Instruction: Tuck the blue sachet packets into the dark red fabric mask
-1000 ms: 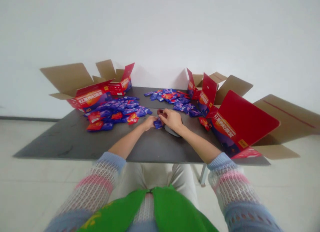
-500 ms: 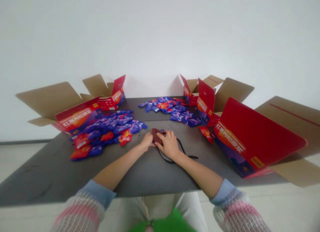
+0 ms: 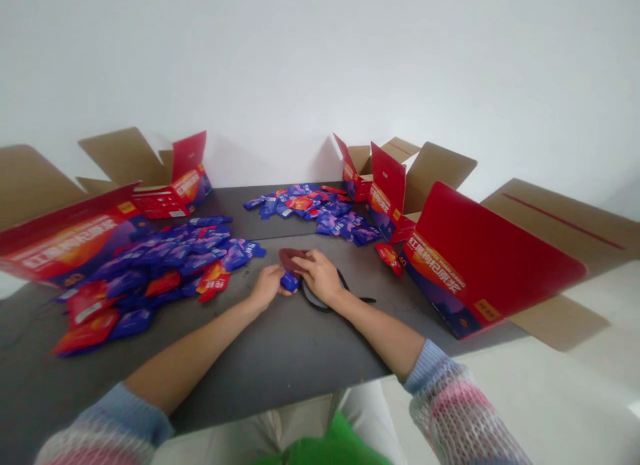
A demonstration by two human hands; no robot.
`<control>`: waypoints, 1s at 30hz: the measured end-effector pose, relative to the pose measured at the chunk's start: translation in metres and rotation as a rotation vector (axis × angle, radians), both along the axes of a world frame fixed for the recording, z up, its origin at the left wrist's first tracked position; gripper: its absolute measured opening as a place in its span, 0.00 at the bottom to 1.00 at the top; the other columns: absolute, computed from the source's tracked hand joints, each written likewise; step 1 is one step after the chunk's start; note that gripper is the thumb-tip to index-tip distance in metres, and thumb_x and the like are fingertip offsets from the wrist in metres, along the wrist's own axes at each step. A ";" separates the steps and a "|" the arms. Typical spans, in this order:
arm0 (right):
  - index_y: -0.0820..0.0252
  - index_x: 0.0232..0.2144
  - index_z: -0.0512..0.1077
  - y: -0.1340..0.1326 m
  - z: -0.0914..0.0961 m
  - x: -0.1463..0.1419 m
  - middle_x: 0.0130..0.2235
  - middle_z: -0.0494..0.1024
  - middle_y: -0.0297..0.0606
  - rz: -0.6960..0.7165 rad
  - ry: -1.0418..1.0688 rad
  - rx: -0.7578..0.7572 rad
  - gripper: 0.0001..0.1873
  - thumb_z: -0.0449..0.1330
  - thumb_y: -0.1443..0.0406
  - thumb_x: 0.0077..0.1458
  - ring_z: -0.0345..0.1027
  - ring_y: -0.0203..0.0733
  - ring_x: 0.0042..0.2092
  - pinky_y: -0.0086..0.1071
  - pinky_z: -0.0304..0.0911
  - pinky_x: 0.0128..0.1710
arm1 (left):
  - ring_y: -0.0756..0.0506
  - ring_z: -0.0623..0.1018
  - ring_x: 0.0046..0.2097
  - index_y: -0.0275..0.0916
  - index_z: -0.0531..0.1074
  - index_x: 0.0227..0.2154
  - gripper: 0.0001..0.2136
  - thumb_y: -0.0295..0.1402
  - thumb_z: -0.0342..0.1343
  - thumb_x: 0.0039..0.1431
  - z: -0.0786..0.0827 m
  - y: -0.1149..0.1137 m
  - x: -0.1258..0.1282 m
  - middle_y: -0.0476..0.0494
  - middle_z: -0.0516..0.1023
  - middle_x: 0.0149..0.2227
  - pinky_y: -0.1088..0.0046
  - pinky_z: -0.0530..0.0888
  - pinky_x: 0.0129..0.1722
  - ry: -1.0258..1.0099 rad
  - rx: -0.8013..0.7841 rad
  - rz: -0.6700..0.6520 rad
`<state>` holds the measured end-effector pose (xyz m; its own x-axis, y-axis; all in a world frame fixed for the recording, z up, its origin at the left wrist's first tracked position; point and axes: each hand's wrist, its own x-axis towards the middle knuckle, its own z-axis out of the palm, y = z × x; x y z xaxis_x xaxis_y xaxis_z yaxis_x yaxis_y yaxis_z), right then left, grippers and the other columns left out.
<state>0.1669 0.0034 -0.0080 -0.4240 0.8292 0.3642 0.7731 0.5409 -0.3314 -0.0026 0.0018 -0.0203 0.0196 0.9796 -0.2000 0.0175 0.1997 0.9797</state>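
- Blue sachet point(image 3: 289, 282) is partly hidden, held by the curled left hand point(image 3: 267, 286).
- Dark red object point(image 3: 291, 257), hard to make out, is gripped by the closed right hand point(image 3: 320, 276).

Glossy plastic sachets point(image 3: 165, 265), matt cardboard flaps point(image 3: 560, 231)

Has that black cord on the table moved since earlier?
Yes: the black cord has spread rightward, its tail now reaching toward the big red carton.

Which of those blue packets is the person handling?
The small blue packet between the left hand and right hand; the others lie in heaps on the dark table.
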 end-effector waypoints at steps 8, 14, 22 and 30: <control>0.45 0.58 0.70 -0.001 0.008 -0.001 0.51 0.73 0.37 0.177 0.023 -0.040 0.19 0.52 0.59 0.67 0.67 0.40 0.52 0.30 0.63 0.49 | 0.40 0.83 0.30 0.29 0.74 0.42 0.11 0.26 0.56 0.57 0.021 0.009 -0.022 0.33 0.82 0.32 0.66 0.81 0.28 -0.136 -0.253 -0.247; 0.44 0.56 0.72 0.014 0.009 0.014 0.48 0.74 0.40 -0.083 -0.074 -0.084 0.19 0.54 0.57 0.65 0.69 0.44 0.49 0.33 0.64 0.45 | 0.38 0.84 0.34 0.26 0.75 0.38 0.10 0.25 0.49 0.64 0.023 0.013 -0.025 0.25 0.82 0.37 0.64 0.81 0.33 -0.216 -0.321 -0.274; 0.48 0.58 0.72 -0.004 0.002 0.002 0.51 0.72 0.41 0.316 0.061 0.066 0.20 0.51 0.59 0.68 0.65 0.42 0.52 0.34 0.60 0.52 | 0.43 0.82 0.31 0.32 0.72 0.53 0.18 0.28 0.55 0.60 0.017 0.006 -0.021 0.34 0.83 0.41 0.70 0.79 0.27 -0.206 -0.194 -0.232; 0.45 0.55 0.73 0.001 0.009 0.006 0.51 0.74 0.38 0.162 0.027 -0.017 0.18 0.53 0.59 0.66 0.66 0.42 0.53 0.33 0.60 0.52 | 0.41 0.83 0.31 0.29 0.74 0.44 0.11 0.27 0.55 0.60 0.022 0.007 -0.019 0.33 0.82 0.34 0.64 0.81 0.31 -0.194 -0.200 -0.292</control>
